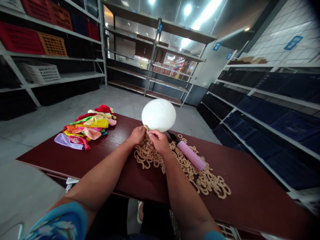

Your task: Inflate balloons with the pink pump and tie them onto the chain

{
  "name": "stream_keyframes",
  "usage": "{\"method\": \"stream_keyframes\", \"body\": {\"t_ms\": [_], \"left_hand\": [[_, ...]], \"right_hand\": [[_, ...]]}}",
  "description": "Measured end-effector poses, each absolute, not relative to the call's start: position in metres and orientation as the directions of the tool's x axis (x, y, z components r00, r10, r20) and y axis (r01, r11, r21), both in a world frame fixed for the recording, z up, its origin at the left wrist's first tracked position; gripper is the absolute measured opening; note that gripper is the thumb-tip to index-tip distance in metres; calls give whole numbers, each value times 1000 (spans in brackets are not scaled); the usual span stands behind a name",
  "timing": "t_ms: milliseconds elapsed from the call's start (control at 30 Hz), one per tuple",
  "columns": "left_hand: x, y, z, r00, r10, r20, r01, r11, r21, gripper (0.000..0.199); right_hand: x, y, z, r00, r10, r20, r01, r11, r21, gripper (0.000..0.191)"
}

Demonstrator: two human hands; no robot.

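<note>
A white inflated balloon [159,115] stands just beyond my two hands, its neck end toward me. My left hand [138,135] is closed at the balloon's neck, thumb and fingers pinched together. Close beside it, my right hand [159,140] pinches at the same neck end, its fingertips almost meeting the left ones. The exact hold on the neck is partly hidden by the fingers. Beneath and around both hands lies a heap of tan cord [183,163] in loose curls. A pink hand pump [192,155] with a black nozzle rests on the cord, right of my right hand.
A pile of uninflated balloons [92,125] in many colours lies on the left of the dark red table [240,180]. Metal shelves [150,63] stand behind. Racks at both sides hold crates, among them a white basket [42,72].
</note>
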State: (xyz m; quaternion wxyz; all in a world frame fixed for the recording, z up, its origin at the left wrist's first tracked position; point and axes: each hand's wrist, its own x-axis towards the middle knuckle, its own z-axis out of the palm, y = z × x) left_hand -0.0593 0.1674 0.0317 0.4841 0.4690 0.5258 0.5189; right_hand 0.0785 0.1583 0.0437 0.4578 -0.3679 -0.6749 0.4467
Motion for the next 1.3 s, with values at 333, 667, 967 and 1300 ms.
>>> {"method": "stream_keyframes", "body": {"t_ms": [333, 667, 967, 1300], "left_hand": [[-50, 165, 21, -40, 955, 294, 398, -255, 881, 29], [-55, 163, 20, 78, 941, 328, 582, -310, 752, 34], [-51, 165, 22, 57, 935, 351, 596, -314, 739, 35], [-39, 163, 25, 82, 932, 353, 500, -345, 794, 33]], "right_hand": [[78, 167, 35, -162, 928, 336, 54, 348, -936, 19], [83, 168, 38, -225, 970, 96, -12, 95, -995, 25], [81, 169, 34, -184, 946, 267, 265, 309, -913, 20], [76, 173, 27, 88, 889, 449, 520, 343, -782, 13]]}}
